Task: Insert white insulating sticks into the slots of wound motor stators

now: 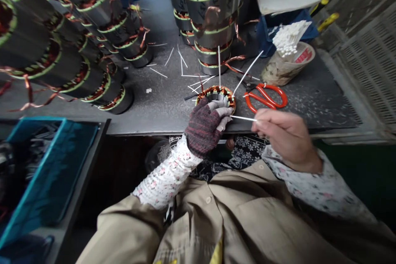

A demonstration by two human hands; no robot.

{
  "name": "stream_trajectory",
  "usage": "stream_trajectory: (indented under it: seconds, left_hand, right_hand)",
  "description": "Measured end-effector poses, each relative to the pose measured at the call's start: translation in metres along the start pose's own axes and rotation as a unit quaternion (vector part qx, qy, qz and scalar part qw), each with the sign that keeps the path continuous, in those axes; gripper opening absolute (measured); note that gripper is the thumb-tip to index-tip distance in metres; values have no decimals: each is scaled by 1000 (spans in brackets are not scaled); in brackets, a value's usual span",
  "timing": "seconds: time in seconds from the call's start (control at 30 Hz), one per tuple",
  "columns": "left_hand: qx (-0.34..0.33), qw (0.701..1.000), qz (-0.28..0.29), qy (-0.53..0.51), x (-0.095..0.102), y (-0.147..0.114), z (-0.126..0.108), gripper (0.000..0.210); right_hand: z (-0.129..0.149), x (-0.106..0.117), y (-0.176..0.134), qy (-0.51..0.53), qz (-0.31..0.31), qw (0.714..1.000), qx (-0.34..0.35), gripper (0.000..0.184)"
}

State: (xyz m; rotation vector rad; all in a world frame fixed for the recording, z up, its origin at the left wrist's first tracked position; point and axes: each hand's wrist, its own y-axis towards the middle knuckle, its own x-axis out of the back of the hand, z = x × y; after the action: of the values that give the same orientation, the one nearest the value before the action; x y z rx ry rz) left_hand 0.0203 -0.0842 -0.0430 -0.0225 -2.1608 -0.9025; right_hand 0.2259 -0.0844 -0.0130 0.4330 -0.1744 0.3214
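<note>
Carefully, white strip point(243, 118) meets copper-wound ring point(229, 100)

Stacked wound cores point(119, 100) crowd the left of the bench point(154, 113). At its front edge, a gloved left hand point(204, 126) clasps the ring, fingers together over the near rim. Rightward, the bare right hand's point(283, 134) fingers pinch the strip, its far end at the ring's near right side. An off-line push could buckle the slim strip; a slack left-hand hold could let the ring turn. Red-handled snips point(272, 87) lie just beyond.
</note>
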Motion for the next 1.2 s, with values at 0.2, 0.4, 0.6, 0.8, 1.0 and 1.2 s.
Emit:
stream_trajectory:
  seconds: [0.2,0.4,0.6,0.8,1.0,1.2]
  left_hand:
    - [-30,999,13,29,3,-2,6,10]
    - [-58,994,23,85,-1,-1,0,18]
    - [-59,993,67,76,5,3,4,16]
    - [-32,995,95,5,17,4,11,21]
    - [-25,956,209,202,16,10,-1,41]
    - [-62,947,221,224,30,3,10,42]
  right_hand:
    - [-8,-4,-13,208,41,972,-100,43]
    - [-9,-5,9,253,-83,959,-102,42]
    - [-22,-48,53,99,-139,985,-9,42]
    - [-52,28,27,-413,-90,905,56,14]
    - [-62,70,46,-612,182,752,-162,67]
    - [-49,63,43,-585,170,782,-133,57]
